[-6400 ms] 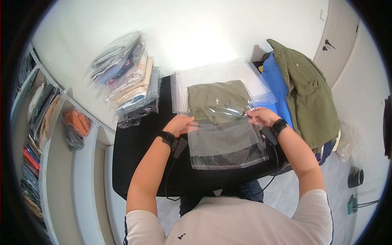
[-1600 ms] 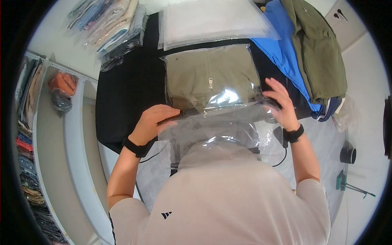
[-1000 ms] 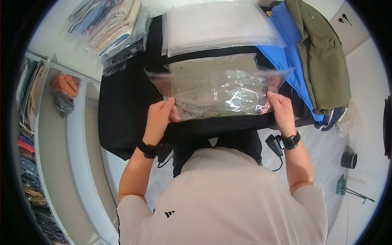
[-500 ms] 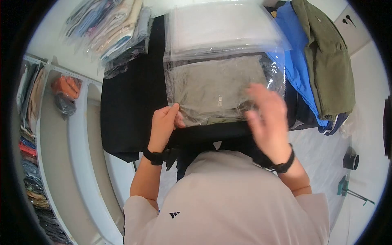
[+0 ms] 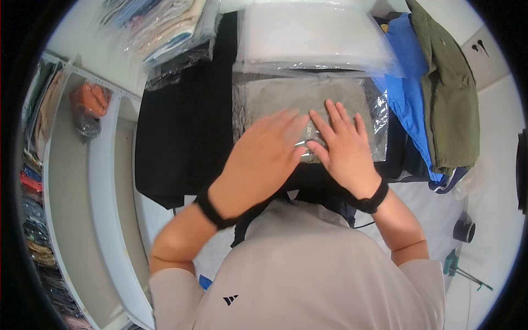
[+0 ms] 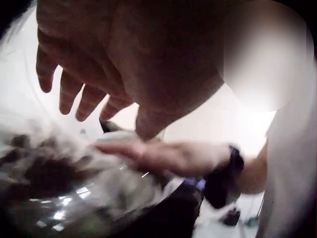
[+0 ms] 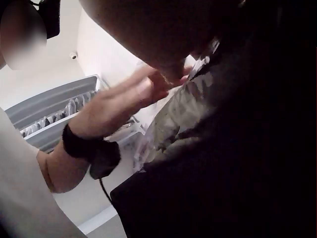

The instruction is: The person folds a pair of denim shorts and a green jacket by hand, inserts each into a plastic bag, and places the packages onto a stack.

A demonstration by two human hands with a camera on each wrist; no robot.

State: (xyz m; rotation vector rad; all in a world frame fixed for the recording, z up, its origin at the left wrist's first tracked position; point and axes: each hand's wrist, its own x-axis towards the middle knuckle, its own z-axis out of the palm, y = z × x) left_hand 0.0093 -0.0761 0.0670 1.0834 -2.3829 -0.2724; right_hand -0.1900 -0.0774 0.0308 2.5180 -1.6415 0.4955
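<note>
A folded olive garment with a zipper lies inside a clear plastic bag (image 5: 377, 110) near the table's front edge, the bag's flap folded over it. My right hand (image 5: 349, 148) rests on the bag with its fingers spread and straight. Over the bag's left part is my left hand (image 5: 264, 157), its fingers extended and blurred by motion. In the left wrist view the left hand (image 6: 124, 59) is raised above the shiny bag (image 6: 64, 198), holding nothing. The right wrist view shows the olive garment (image 7: 181, 111) through the plastic, with the left hand (image 7: 133, 94) beyond it.
A stack of clear bags (image 5: 313, 38) lies behind the bagged garment on the black table (image 5: 181, 132). Bagged clothes (image 5: 170, 27) are piled at the back left. A blue garment (image 5: 410, 71) and an olive jacket (image 5: 454, 104) lie at the right. Shelves (image 5: 71, 181) stand on the left.
The bag's open end was folded up over the garment. The left hand has let go of the bag's near corner and moved right over it; the right hand has settled flat on the bag.
</note>
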